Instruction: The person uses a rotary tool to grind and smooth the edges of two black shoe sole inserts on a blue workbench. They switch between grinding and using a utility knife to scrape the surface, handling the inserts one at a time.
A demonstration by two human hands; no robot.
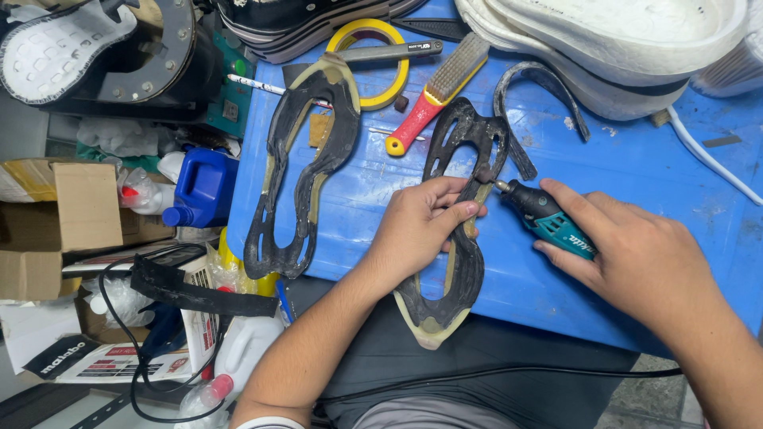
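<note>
The fingers [453, 208] of the left hand [417, 226] were closed over the narrow middle of a black rubber outsole [465, 270], pinning it flat on the blue desk [636, 167]. The right hand [644, 258] was wrapped around a teal rotary tool [548, 218], its small grinding bit touching the sole's inner edge just beside those fingers. Judging by the pale residue left along the heel and rim, the grinding looked only partly done, with the lower half unfinished. The outsole was a thin cut-out shell, its heel overhanging the desk's near edge. A second outsole [306, 167] lay to the left, a red-handled wire brush [437, 91] and yellow tape roll [373, 59] beyond.
</note>
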